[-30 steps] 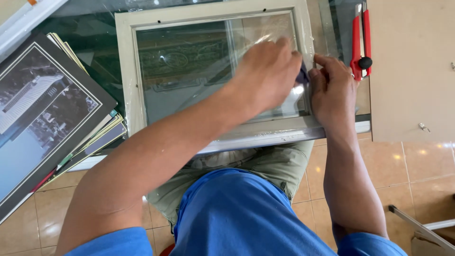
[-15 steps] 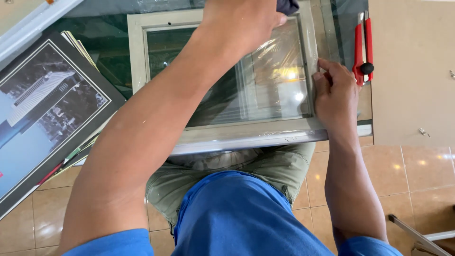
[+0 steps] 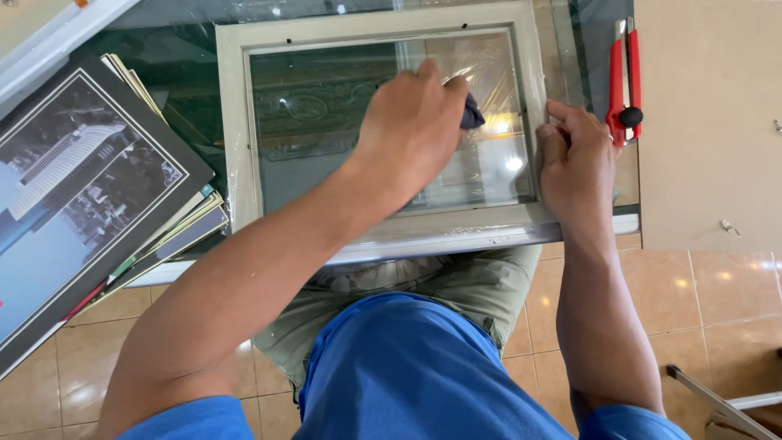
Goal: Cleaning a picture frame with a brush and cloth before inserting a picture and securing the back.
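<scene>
The pale wooden picture frame with its glass pane (image 3: 383,130) lies flat on the glass tabletop (image 3: 586,49), hard against the near edge just above the person's knees, its long axis running from nine o'clock to three o'clock and its face turned straight up. On the pane, the left hand (image 3: 411,134) is closed around a small dark cloth (image 3: 471,112), which peeks out at that hand's two o'clock side; the fingers are bunched tight on it and press it to the glass. The right hand (image 3: 574,159) sits at the frame's three o'clock rail, fingers curled together over the wood and pinning it down. To my eye this is the wiping of the glass, midway, and any further stroke calls for that steadying hand to hold the frame from sliding. At one o'clock from the frame lies a red utility knife (image 3: 623,77); at nine o'clock, a stack of matted black-bordered prints (image 3: 90,195)
</scene>
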